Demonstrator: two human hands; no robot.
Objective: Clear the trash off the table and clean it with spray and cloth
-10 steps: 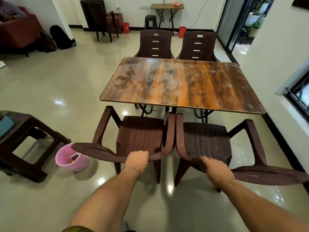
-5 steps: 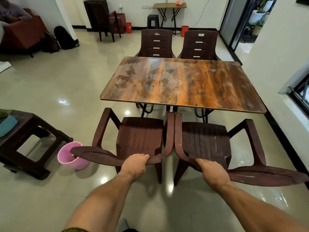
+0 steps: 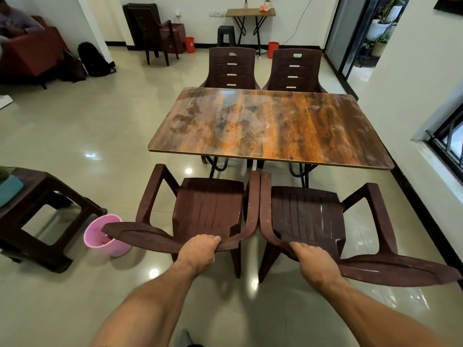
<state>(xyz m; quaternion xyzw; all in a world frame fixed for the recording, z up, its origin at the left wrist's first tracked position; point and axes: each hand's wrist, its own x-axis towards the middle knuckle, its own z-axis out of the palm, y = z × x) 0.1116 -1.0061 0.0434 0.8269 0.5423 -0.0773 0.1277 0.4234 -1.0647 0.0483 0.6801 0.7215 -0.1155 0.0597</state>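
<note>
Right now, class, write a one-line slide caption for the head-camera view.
Left hand grips the left chair by its backrest, right hand the right chair, both facing the wooden table.

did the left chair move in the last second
Yes, slightly: the left chair slid back toward the person, away from the table edge, its backrest covering more of the pink bin.

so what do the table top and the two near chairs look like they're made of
The table top: probably laminated board, glossy printed wood grain; reflects light, thin pale edge. The left chair and right chair: likely moulded brown plastic, matt and scuffed; one-piece ribbed seats.
</note>
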